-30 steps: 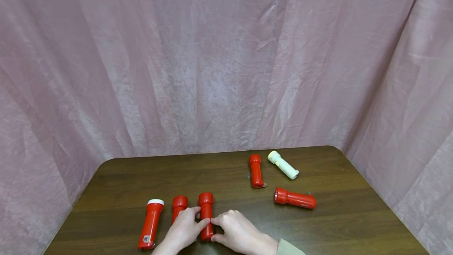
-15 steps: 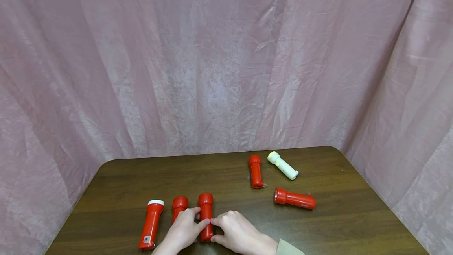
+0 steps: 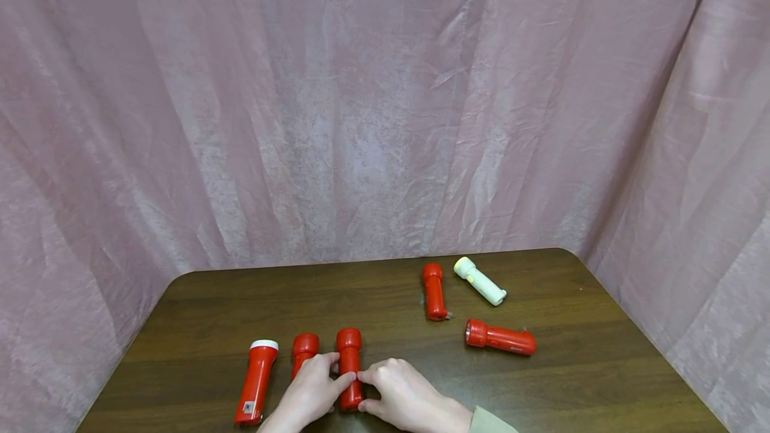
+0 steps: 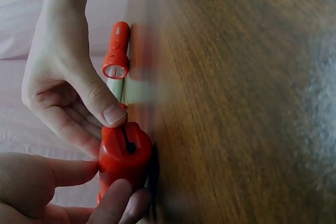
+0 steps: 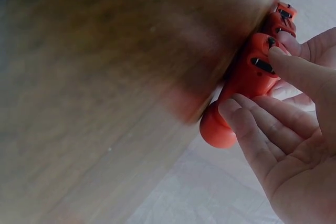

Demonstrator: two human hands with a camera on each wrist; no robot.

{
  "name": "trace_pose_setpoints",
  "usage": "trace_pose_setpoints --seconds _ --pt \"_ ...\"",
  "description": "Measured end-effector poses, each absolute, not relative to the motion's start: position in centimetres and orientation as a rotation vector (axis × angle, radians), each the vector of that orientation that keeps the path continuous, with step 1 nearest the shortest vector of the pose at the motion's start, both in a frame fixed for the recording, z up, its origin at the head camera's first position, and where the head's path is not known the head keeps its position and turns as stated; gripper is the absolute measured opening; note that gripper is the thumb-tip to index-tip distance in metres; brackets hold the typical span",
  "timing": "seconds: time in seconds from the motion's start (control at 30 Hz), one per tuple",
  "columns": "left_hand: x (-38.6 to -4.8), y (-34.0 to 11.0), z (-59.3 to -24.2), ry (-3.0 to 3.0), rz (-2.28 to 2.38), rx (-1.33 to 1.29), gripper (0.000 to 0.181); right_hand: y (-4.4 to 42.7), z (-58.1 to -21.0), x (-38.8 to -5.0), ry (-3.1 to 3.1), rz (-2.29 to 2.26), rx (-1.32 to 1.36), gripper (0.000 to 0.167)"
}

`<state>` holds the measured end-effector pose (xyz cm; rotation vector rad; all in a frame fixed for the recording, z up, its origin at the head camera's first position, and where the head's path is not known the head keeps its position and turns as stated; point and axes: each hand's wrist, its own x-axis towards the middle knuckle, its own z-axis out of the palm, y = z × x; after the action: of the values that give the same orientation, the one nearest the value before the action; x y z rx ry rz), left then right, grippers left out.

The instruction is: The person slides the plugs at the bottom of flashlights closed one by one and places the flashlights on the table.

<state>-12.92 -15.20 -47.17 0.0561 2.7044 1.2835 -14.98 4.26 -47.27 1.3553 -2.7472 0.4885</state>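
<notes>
A red flashlight (image 3: 349, 359) lies on the wooden table between the two hands, its head pointing away. My left hand (image 3: 311, 389) grips it from the left with thumb and fingers, and covers part of another red flashlight (image 3: 305, 346) beside it. From the right, my right hand (image 3: 406, 396) pinches the same flashlight near its tail, thumb and fingertips on its side. In the left wrist view, the flashlight's tail end (image 4: 125, 153) shows between both hands' fingers. The right wrist view shows its body (image 5: 251, 77) along the fingers.
On the left lies a red flashlight with a white rim (image 3: 257, 383). Towards the right are a red flashlight (image 3: 435, 293), a pale green one (image 3: 481, 282) and a red one lying sideways (image 3: 500, 338). Pink curtains (image 3: 361, 119) hang behind the table (image 3: 571, 379).
</notes>
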Motion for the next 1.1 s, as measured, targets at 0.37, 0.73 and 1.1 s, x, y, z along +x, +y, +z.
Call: trace_pose_setpoints --seconds 0.37,0.73,1.1 --pt "-12.9 -15.2 -47.1 2.703 1.279 0.021 0.051 4.6 -47.2 -14.8 -2.769 0.523 1.329 0.027" --pt "-13.1 -15.4 -46.6 2.781 1.242 -0.064 0.060 5.4 -47.0 -14.7 -2.806 0.619 1.308 0.033" --pt "-13.2 -15.3 -47.2 2.944 1.138 -0.035 0.060 6.8 -46.6 -14.5 -2.802 0.610 1.243 0.044"
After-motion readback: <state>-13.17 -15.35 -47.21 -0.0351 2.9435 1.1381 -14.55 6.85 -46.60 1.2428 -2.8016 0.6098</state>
